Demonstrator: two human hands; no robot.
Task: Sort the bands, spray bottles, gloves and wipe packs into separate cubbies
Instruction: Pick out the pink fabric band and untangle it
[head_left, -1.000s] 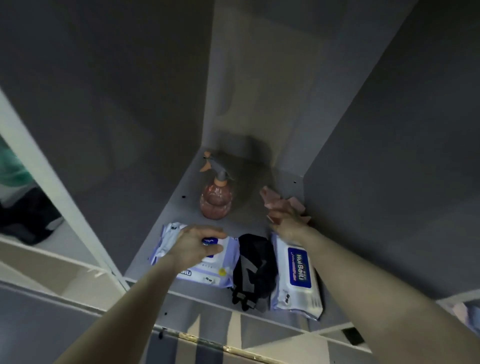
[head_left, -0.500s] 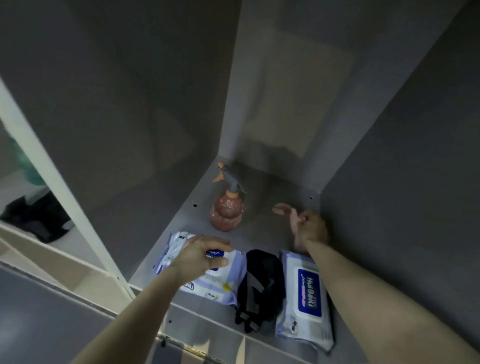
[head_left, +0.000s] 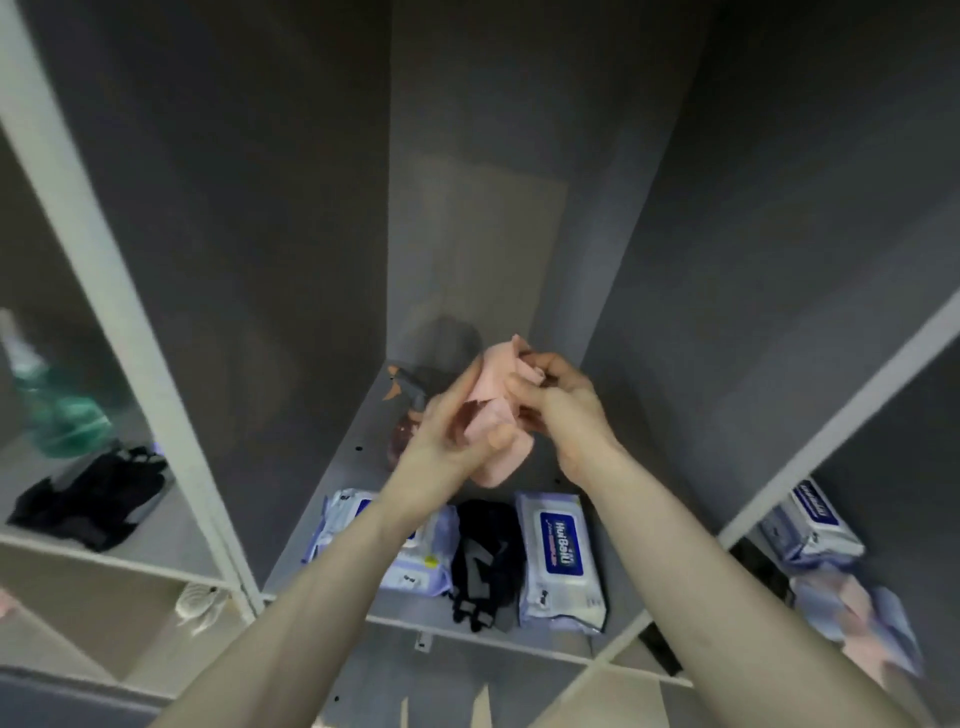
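Both hands hold a bundle of pink bands above the floor of the middle cubby. My left hand grips its lower part and my right hand pinches its top. Behind my hands stands a pink spray bottle, mostly hidden. On the cubby floor lie a wipe pack on the left, black gloves in the middle and a second wipe pack on the right.
The left cubby holds a green spray bottle and black gloves. The right cubby holds a wipe pack and pink and blue bands. White dividers separate the cubbies. A white item lies on a lower shelf.
My right hand has lifted the pink bands off the cubby floor. My left hand left the wipe pack and came up to grip the bands too. The camera pulled back, showing neighbouring cubbies.
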